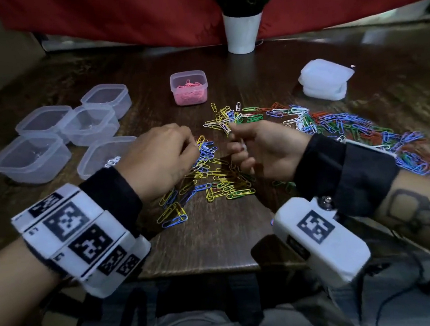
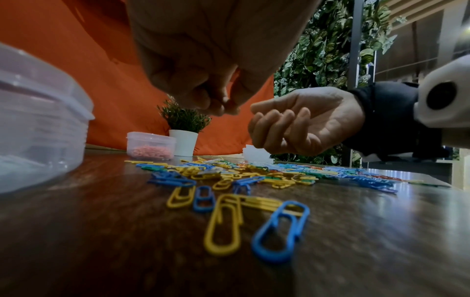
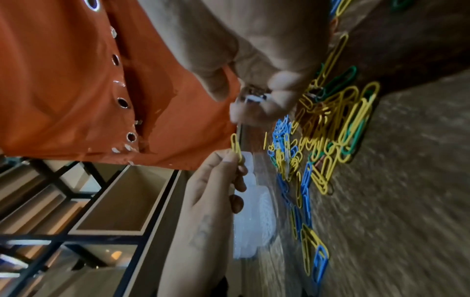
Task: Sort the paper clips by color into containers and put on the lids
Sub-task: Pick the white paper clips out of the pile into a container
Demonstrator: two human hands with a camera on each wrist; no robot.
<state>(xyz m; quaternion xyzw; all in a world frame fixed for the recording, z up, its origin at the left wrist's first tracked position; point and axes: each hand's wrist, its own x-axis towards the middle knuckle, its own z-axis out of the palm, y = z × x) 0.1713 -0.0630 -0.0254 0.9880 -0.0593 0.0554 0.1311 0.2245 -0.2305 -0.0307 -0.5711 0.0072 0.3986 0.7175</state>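
Wrist cameras with black-and-white markers sit nearest on both forearms, above the near edge of the dark wooden table (image 1: 217, 245). Just beyond them, the left hand (image 1: 160, 158) hovers low over the pile with its fingers curled and pinches a yellow paper clip (image 3: 236, 147) between thumb and fingertip. The right hand (image 1: 263, 149), close beside it but not touching, is turned palm inward with its fingers curled round a small bundle of white paper clips (image 3: 251, 98). Under and around both hands lies the loose heap of paper clips (image 1: 337, 128) — yellow and blue nearest, then green, red, white and purple spreading away to the right. To the left stand five clear containers (image 1: 45, 122) grouped together; the nearest one (image 1: 101, 156) holds some white clips. Farther back, a sixth container (image 1: 189, 87) holds pink clips, and a stack of translucent lids (image 1: 324, 79) sits at the right. A potted plant (image 1: 241, 24) stands at the far edge — before a red cloth.
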